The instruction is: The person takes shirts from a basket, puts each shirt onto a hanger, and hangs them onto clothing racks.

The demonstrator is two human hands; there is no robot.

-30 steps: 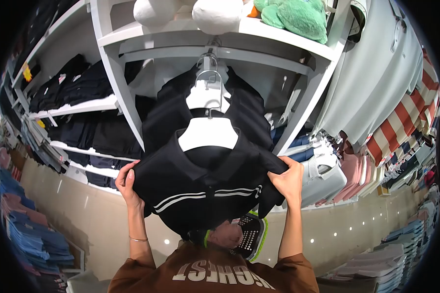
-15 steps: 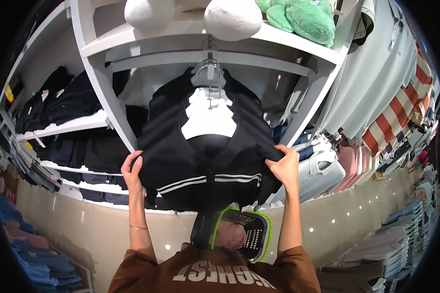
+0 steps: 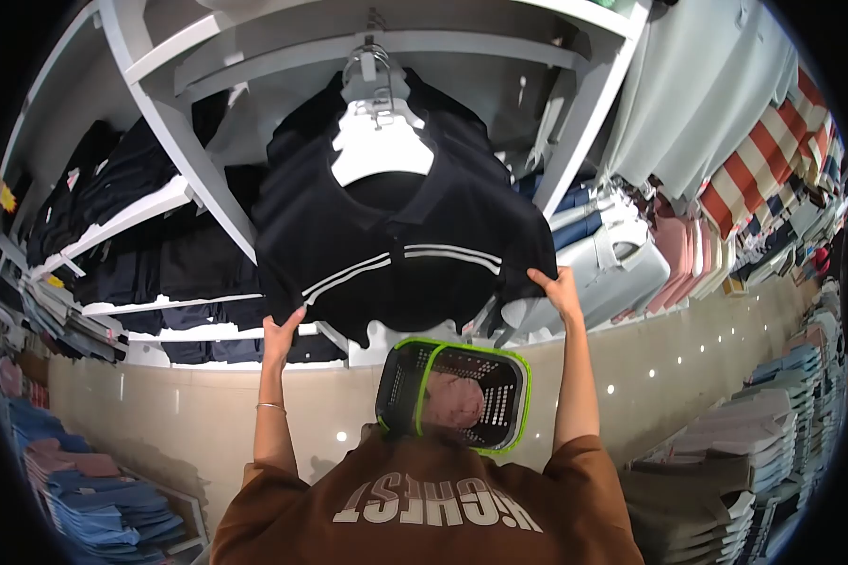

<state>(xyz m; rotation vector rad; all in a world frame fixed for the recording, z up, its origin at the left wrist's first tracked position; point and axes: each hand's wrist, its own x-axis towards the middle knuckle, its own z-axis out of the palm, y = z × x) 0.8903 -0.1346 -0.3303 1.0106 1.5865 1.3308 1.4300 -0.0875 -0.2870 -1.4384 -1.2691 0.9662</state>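
Note:
A black polo shirt [image 3: 396,226] with white double stripes across the chest hangs on a white hanger [image 3: 382,155], in front of more dark shirts on the rack. My left hand [image 3: 281,331] pinches the edge of its sleeve at the left. At the right, my right hand [image 3: 558,290] grips the other sleeve edge. The shirt is spread between both hands. Below it, a black basket with a green rim [image 3: 528,400] holds a pink item [image 3: 455,400].
Shelves of folded dark clothes [image 3: 113,268] stand at the left. Grey shirts [image 3: 693,104] and a red-striped garment [image 3: 768,160] hang at the right. Folded stacks [image 3: 94,490] lie at lower left, others [image 3: 744,443] at lower right. A white upright [image 3: 598,104] flanks the rack.
The front shirt's hanger has gone up against the others on the rack. Both hands have moved lower along the sleeves. The view has tilted down, and more of the basket shows.

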